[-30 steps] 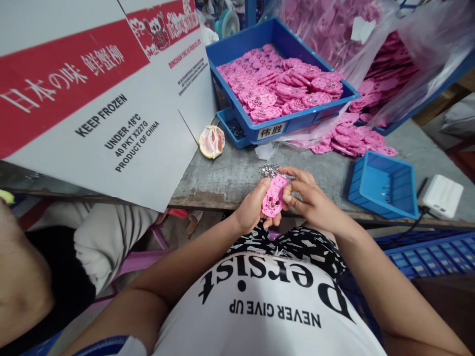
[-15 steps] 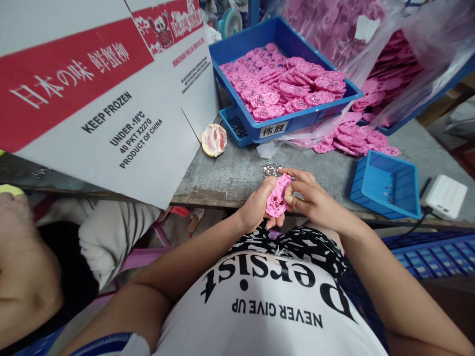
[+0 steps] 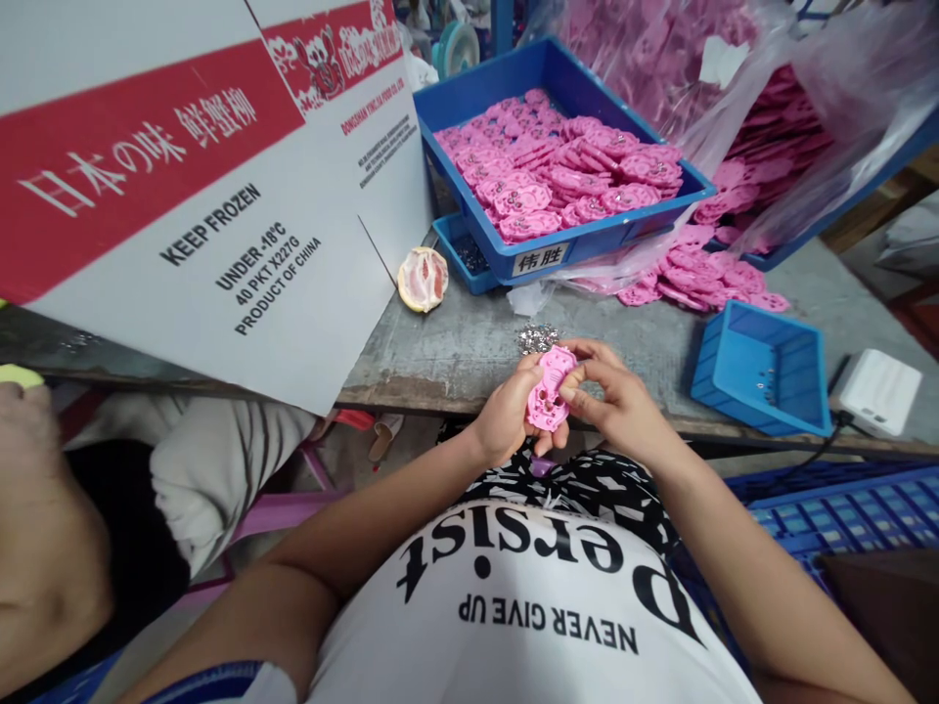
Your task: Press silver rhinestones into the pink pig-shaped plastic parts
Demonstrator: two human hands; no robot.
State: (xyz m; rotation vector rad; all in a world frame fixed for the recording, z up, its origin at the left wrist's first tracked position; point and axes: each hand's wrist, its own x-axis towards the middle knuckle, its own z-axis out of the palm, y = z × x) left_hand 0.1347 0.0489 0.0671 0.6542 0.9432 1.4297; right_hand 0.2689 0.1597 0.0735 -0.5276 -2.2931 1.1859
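Note:
A pink plastic piece (image 3: 550, 390) with small holes is held at the front edge of the grey table (image 3: 455, 352). My left hand (image 3: 506, 416) grips it from the left and below. My right hand (image 3: 612, 396) pinches its right side with fingertips on its face. Just behind my hands lies a small heap of tiny shiny metal parts (image 3: 535, 338). A large blue tray (image 3: 539, 259) further back is full of similar pink pieces (image 3: 564, 176).
A big white and red cardboard box flap (image 3: 198, 215) covers the table's left. A peeled fruit piece (image 3: 424, 279) lies by it. A small blue bin (image 3: 759, 367) and a white device (image 3: 880, 391) sit at right. Loose pink pieces (image 3: 696, 279) spill from clear bags. Another person (image 3: 66, 528) is at lower left.
The pink piece tilted on edge half a second ago and now faces up again. My right fingers shifted along its right side. My hands stayed in the same place.

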